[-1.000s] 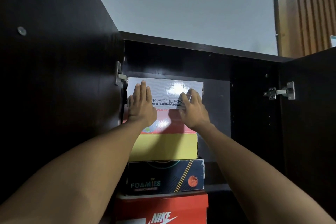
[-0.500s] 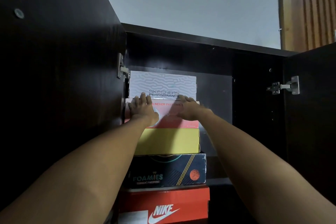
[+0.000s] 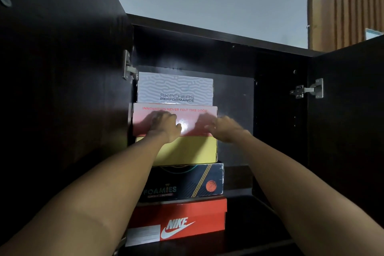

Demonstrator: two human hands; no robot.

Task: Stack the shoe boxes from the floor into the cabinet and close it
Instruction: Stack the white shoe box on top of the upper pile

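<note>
Head view showed your left hand [image 3: 166,125] and right hand [image 3: 223,129] pressing flat against the pink box [image 3: 187,119], stacked under the Skechers box [image 3: 175,88] inside the open cabinet [image 3: 280,110].

Dim overall, cabinet [image 3: 187,48] interior near black. Frontal light, glare on pink box [image 3: 187,124], hand shadows there. Right hand [image 3: 225,129] motion-blurred. Wide-angle bend at edges.

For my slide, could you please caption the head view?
Both hands at the pink box in the open cabinet.
</note>
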